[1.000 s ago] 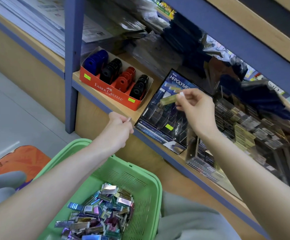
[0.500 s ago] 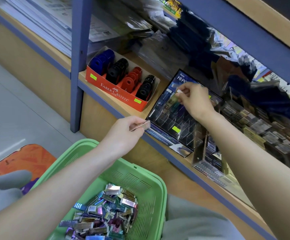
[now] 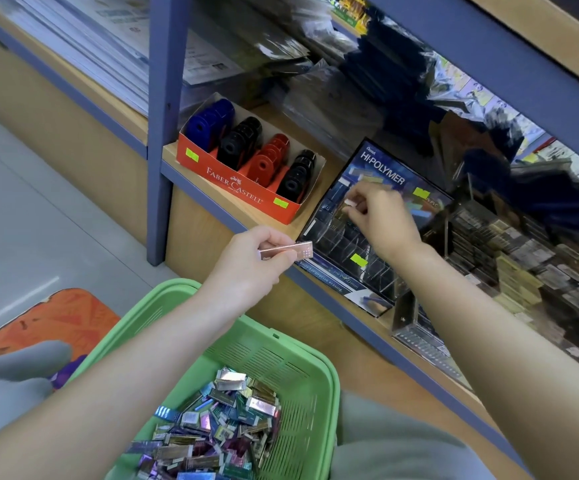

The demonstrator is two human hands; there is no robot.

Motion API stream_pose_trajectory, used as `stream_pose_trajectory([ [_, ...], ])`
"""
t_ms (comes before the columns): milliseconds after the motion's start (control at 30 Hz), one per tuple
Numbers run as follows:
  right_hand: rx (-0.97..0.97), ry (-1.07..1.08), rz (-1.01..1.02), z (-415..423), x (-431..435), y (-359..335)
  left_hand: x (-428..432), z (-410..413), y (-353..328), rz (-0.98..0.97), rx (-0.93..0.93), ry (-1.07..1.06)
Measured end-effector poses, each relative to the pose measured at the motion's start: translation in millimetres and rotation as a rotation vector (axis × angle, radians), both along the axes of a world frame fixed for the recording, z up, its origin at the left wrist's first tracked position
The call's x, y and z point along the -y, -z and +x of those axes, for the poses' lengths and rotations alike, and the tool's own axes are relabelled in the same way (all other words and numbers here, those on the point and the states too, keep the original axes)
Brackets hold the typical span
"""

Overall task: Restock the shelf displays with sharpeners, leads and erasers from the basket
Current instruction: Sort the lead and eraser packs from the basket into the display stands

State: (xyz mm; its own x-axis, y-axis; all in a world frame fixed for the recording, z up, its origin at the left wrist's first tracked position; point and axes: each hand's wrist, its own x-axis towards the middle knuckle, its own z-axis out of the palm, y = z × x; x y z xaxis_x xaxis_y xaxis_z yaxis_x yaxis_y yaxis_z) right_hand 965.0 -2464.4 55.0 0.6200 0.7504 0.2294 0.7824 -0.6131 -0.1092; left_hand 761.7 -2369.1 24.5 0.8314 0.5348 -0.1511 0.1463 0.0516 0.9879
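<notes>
At the shelf (image 3: 205,199) above the green basket (image 3: 163,292), load the HI-POLYMER display (image 3: 381,171) one slot at a time: the right hand (image 3: 381,220) works an upper slot, its grip contents too blurred to tell, while the left hand (image 3: 246,265) waits nearby, grip clamped on a pink lead case (image 3: 291,250).
</notes>
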Motion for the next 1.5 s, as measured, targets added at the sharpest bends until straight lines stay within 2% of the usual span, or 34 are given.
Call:
stream_pose_trajectory([
  [133,0.065,0.045,0.041,-5,-1,5,-3,-1,-3,0.028,0.019,0.003],
  [233,0.054,0.077,0.037,-13,-5,2,-5,0,-1,0.059,-0.059,0.023],
  [300,-0.005,0.070,0.095,-27,-4,-3,-5,0,4,0.096,-0.126,0.040],
  [400,-0.185,-0.060,0.166,-60,6,-7,-6,1,10,0.226,-0.151,0.049],
  [533,-0.419,-0.213,0.049,-102,29,-1,-6,1,10,0.281,-0.074,0.028],
  [700,-0.584,-0.167,0.178,-128,46,5,6,-5,3,0.213,0.099,-0.127],
  [967,-0.542,-0.160,0.297,-139,57,5,33,-24,11,0.245,0.166,-0.019],
  [1133,-0.480,-0.160,0.313,-125,74,0,38,-16,2,0.425,0.192,0.091],
  [1233,-0.406,-0.070,0.386,-106,79,-12,29,5,-8,0.563,0.195,0.100],
  [1400,-0.384,0.070,0.559,-57,66,-34,4,46,-11,0.885,0.067,0.175],
  [1500,-0.386,0.087,0.571,-36,49,-38,-1,57,-5,1.090,0.003,0.237],
])
